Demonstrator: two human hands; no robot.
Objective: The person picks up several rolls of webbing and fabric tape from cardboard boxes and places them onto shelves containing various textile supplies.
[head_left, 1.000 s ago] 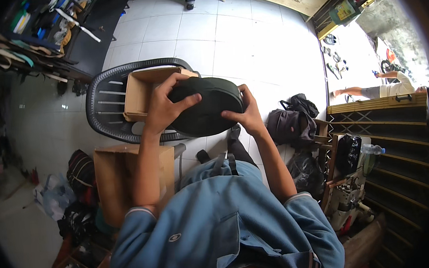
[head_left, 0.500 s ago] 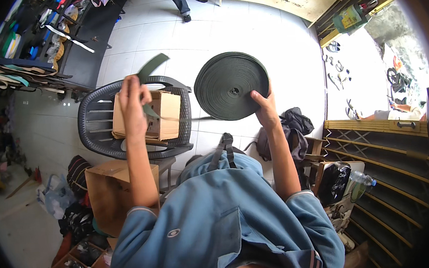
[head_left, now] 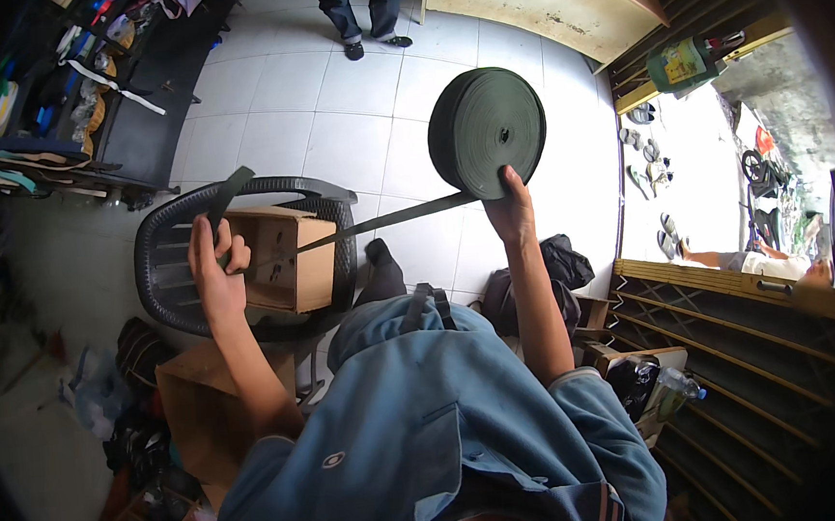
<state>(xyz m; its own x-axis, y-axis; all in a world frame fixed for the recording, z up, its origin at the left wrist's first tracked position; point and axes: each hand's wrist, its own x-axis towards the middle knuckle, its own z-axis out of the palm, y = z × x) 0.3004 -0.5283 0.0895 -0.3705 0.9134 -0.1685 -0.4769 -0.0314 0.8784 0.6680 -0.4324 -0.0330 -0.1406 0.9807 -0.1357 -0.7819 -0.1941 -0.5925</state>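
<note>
My right hand grips the lower edge of a big roll of dark green webbing, its thumb on the near face. The roll stands tilted, its flat coiled side partly toward me. From its underside a webbing strap runs out leftward to my left hand. There the fingers are closed around the strap, and its loose end sticks up above them. Below the strap, an open cardboard box sits on a dark plastic chair.
Another cardboard box stands by my left side. A dark bag rests on the floor beneath my right forearm. Across the tiled floor, a person's legs stand near a wooden table. A folding metal gate is at the right.
The roll has moved up and right and turned more side-on. My left hand has moved left and down, and a longer stretch of strap now spans between the hands.
</note>
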